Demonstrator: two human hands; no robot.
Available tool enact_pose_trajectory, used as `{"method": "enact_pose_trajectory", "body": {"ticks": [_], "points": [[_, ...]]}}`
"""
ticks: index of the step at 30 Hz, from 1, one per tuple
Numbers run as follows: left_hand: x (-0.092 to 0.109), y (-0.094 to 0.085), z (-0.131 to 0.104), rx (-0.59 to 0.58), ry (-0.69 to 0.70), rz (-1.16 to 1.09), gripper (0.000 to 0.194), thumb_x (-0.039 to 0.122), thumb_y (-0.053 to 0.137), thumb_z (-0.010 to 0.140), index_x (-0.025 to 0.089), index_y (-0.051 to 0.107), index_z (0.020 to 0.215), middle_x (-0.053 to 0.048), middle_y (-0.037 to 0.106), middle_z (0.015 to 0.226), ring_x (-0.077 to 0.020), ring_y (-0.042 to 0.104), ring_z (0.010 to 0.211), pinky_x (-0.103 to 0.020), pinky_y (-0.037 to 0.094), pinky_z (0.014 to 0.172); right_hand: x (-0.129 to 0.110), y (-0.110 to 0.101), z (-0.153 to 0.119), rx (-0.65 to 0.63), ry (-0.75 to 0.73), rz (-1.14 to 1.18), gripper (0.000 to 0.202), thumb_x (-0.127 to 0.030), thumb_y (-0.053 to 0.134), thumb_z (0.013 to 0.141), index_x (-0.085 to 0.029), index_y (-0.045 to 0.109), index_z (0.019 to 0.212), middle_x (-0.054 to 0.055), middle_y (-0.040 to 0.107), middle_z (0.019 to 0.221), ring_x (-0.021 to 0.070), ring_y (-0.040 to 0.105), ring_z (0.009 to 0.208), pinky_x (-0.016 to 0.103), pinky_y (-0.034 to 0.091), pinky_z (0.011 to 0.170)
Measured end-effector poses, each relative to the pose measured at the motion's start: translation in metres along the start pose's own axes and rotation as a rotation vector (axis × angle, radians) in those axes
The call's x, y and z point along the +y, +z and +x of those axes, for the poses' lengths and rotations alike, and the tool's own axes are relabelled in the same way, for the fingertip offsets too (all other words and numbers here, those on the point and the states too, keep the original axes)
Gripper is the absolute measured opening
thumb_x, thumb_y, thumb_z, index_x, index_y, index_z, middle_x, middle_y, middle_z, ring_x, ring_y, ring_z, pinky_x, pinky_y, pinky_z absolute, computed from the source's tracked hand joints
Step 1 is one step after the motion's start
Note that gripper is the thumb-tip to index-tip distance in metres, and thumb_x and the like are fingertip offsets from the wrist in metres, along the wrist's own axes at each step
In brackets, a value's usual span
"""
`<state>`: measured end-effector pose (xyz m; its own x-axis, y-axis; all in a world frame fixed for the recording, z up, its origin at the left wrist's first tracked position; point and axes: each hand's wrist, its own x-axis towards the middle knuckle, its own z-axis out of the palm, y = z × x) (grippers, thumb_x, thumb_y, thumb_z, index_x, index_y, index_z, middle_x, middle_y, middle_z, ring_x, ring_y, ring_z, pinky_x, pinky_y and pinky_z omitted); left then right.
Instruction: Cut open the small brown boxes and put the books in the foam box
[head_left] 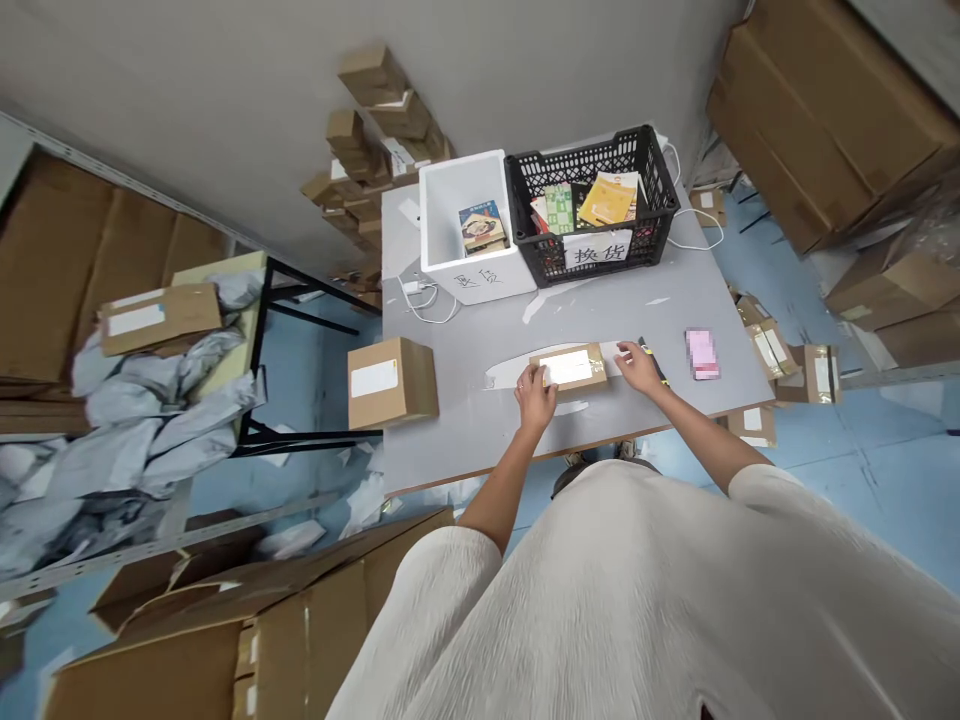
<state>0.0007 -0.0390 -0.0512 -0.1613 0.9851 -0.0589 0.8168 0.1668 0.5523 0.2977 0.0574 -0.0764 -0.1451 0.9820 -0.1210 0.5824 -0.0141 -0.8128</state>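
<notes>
A small taped cardboard box (598, 366) with a white label lies on the grey table. My left hand (535, 397) grips its left end, fingers curled over the edge of the label. Just beyond the box's right end, my right hand (637, 368) has its fingers drawn together at a strip of white paper (613, 352). A black and yellow utility knife (655, 362) lies beside that hand, partly covered by it. Bare white patches on the tabletop show around the box.
A larger cardboard box (391, 382) stands at the table's left edge. Behind are a white foam bin (487, 275) and a black crate (592, 235) holding books. A pink-screened phone (702, 354) lies right. Grey parcels (120, 435) fill a shelf at left.
</notes>
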Motion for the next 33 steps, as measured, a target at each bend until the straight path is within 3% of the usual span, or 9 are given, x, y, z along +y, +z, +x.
{"method": "enact_pose_trajectory", "body": {"ticks": [4,8,11,13,15,19,24,28,33], "points": [[0.001,0.004,0.006,0.034,-0.099,-0.11,0.08,0.038,0.067,0.096,0.022,0.038,0.169,-0.021,0.048,0.167,-0.044,0.043,0.156,-0.064,0.042,0.124,-0.028,0.015,-0.007,-0.059,0.004,0.088,0.053,-0.039,0.065,0.096,-0.025,0.063,0.147,0.013,0.073,0.138,0.0257,0.074,0.106,0.045,0.062,0.1],[0.0,0.004,0.008,0.038,-0.056,-0.192,0.085,0.036,0.068,0.095,0.027,0.033,0.172,-0.018,0.049,0.168,-0.0419,0.043,0.157,-0.063,0.041,0.127,-0.042,0.018,-0.012,-0.079,0.002,0.105,0.056,-0.035,0.066,0.091,-0.025,0.063,0.146,0.012,0.075,0.135,0.0268,0.075,0.108,0.047,0.062,0.102],[-0.002,0.002,0.009,0.069,-0.004,-0.25,0.093,0.035,0.07,0.094,0.028,0.025,0.175,-0.017,0.037,0.175,-0.0388,0.04,0.161,-0.058,0.043,0.127,-0.052,0.015,-0.01,-0.056,0.006,0.097,0.058,-0.035,0.064,0.09,-0.025,0.061,0.146,0.014,0.072,0.142,0.0271,0.074,0.11,0.049,0.061,0.104],[-0.004,0.001,0.009,0.082,0.002,-0.294,0.102,0.035,0.072,0.093,0.027,0.016,0.177,-0.019,0.029,0.178,-0.0364,0.045,0.158,-0.054,0.048,0.125,-0.059,0.014,-0.007,-0.028,0.033,0.099,0.057,-0.036,0.063,0.091,-0.024,0.059,0.147,0.014,0.072,0.141,0.027,0.073,0.115,0.048,0.06,0.106],[-0.006,0.0,0.007,0.081,-0.003,-0.325,0.106,0.034,0.073,0.092,0.025,0.011,0.178,-0.021,0.032,0.174,-0.0345,0.051,0.152,-0.051,0.051,0.122,-0.065,0.013,-0.002,0.018,0.062,0.125,0.055,-0.039,0.061,0.093,-0.023,0.058,0.146,0.015,0.071,0.14,0.0267,0.071,0.119,0.047,0.059,0.109],[-0.011,-0.001,0.002,0.056,0.041,-0.282,0.093,0.031,0.072,0.092,0.024,0.027,0.173,-0.02,0.05,0.161,-0.035,0.052,0.152,-0.052,0.051,0.121,-0.074,0.012,0.009,0.05,0.013,0.141,0.048,-0.045,0.057,0.097,-0.022,0.065,0.138,0.017,0.068,0.145,0.0281,0.067,0.129,0.048,0.057,0.111],[-0.013,-0.008,-0.002,-0.037,0.142,-0.135,0.067,0.028,0.069,0.096,0.025,0.048,0.16,-0.017,0.058,0.16,-0.0349,0.052,0.152,-0.052,0.048,0.122,-0.079,0.01,0.021,-0.152,-0.074,-0.08,0.05,-0.046,0.054,0.103,-0.023,0.07,0.144,0.014,0.053,0.169,0.0296,0.051,0.155,0.047,0.047,0.125],[-0.006,-0.017,-0.007,-0.02,0.136,-0.104,0.054,0.029,0.062,0.101,0.024,0.055,0.155,-0.016,0.063,0.156,-0.0338,0.052,0.152,-0.054,0.039,0.127,-0.08,0.003,0.032,-0.29,-0.013,-0.2,0.056,-0.051,0.044,0.111,-0.023,0.066,0.154,0.012,0.059,0.166,0.0308,0.049,0.157,0.051,0.035,0.133],[0.002,-0.027,-0.015,0.037,0.128,-0.106,0.035,0.03,0.047,0.111,0.026,0.068,0.137,-0.01,0.079,0.122,-0.0282,0.068,0.128,-0.05,0.036,0.124,-0.079,-0.006,0.044,-0.375,-0.043,-0.213,0.055,-0.049,0.044,0.111,-0.023,0.067,0.153,0.011,0.066,0.158,0.0313,0.058,0.149,0.05,0.043,0.127]]}}
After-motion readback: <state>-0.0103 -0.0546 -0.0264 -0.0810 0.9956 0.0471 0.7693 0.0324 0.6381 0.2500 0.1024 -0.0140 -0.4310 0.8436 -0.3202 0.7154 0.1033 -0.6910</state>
